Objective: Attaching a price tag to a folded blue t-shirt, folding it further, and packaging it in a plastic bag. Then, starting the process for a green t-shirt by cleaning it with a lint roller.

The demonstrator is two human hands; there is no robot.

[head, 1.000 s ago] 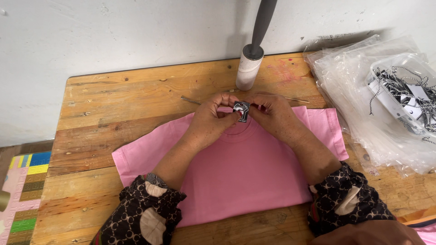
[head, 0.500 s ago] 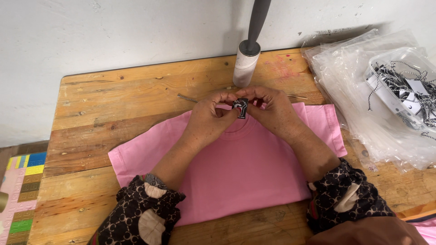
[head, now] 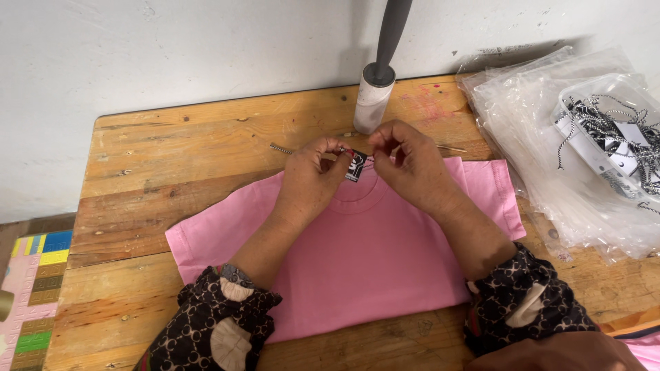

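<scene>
A folded pink T-shirt (head: 357, 268) lies flat on the wooden table (head: 172, 165), collar toward the wall. Both hands meet just above the collar. My left hand (head: 313, 182) pinches a small black-and-white hang tag (head: 355, 165) between thumb and fingertips. My right hand (head: 405, 161) pinches the tag's string right beside it, fingers closed; the string itself is too thin to make out clearly. The two hands nearly touch over the neckline.
A lint roller (head: 375, 96) stands upright behind the hands against the white wall. A stack of clear plastic bags (head: 550, 158) lies at the right, with a clear container of black-and-white stringed tags (head: 612, 137) on it. A thin metal spring (head: 280, 148) lies left of the hands.
The hands stay at the collar with the tag; the tag has turned slightly and hangs lower between the fingers. The view has shifted a little.
</scene>
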